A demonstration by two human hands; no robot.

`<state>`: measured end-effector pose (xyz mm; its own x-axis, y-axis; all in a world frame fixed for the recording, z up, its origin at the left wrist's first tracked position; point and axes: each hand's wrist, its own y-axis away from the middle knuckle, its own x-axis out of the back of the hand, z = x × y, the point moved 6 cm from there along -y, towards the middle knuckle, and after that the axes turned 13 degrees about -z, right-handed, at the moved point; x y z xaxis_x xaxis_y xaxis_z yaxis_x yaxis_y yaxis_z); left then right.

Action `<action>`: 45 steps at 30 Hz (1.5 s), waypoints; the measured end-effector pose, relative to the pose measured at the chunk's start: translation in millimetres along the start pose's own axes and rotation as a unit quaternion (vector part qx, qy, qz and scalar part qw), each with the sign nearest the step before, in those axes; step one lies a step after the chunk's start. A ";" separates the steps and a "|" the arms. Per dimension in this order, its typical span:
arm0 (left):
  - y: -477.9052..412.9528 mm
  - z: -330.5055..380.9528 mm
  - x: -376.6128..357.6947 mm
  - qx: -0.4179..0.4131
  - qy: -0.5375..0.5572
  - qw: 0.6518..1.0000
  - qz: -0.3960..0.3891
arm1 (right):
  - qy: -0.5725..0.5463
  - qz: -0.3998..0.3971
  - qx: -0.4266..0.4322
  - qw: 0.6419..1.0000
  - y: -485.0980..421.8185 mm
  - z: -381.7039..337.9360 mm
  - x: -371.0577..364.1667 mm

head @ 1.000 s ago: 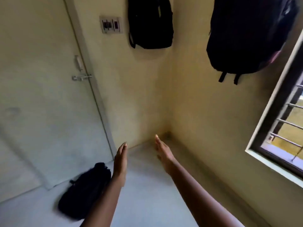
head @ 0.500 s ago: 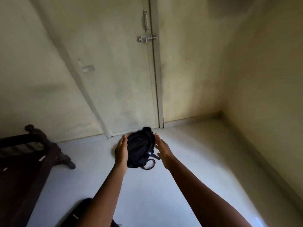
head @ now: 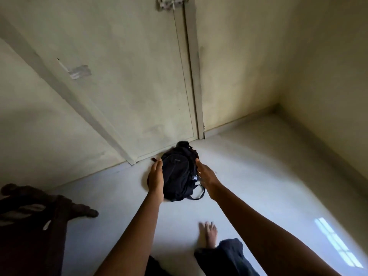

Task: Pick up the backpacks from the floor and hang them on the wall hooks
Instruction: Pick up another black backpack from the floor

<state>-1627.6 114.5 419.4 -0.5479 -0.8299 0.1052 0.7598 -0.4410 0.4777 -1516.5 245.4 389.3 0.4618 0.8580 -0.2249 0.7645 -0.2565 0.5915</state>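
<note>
A small black backpack (head: pixel 178 172) lies on the pale floor just in front of the door, with a strap loop trailing at its lower right. My left hand (head: pixel 155 178) is flat and open along its left side, close to or touching it. My right hand (head: pixel 207 177) is open beside its right side, fingers stretched forward. Neither hand grips the bag. The wall hooks and the hung backpacks are out of view.
A closed door (head: pixel 139 76) with a latch (head: pixel 171 4) stands behind the bag. Dark wooden furniture (head: pixel 35 216) fills the lower left. My bare foot (head: pixel 209 233) is on the floor (head: pixel 258 176). The room corner is at right.
My view swung down from the hung backpacks on the wall to the floor. Both hands came closer to the black backpack and now flank it.
</note>
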 end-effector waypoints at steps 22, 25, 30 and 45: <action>-511.9 -326.4 -45.7 0.183 -0.168 0.958 -0.145 | 0.059 0.170 -0.197 0.964 -569.4 279.4 95.0; -535.0 -359.7 -42.0 0.173 -0.165 0.959 -0.151 | 0.092 0.188 -0.270 0.940 -602.8 318.9 96.7; -520.1 -356.5 -29.4 0.212 -0.144 0.953 -0.163 | 0.174 0.131 -0.266 0.939 -579.1 315.4 75.7; -346.5 -95.1 55.6 0.211 -0.134 0.963 -0.101 | 0.363 -0.075 -0.010 0.929 -328.3 20.2 -56.9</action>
<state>-1888.1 188.6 176.8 -0.7832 -0.5989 0.1672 0.4496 -0.3597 0.8176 -1784.7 271.8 192.3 -0.0809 0.9591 0.2713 0.7838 -0.1070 0.6118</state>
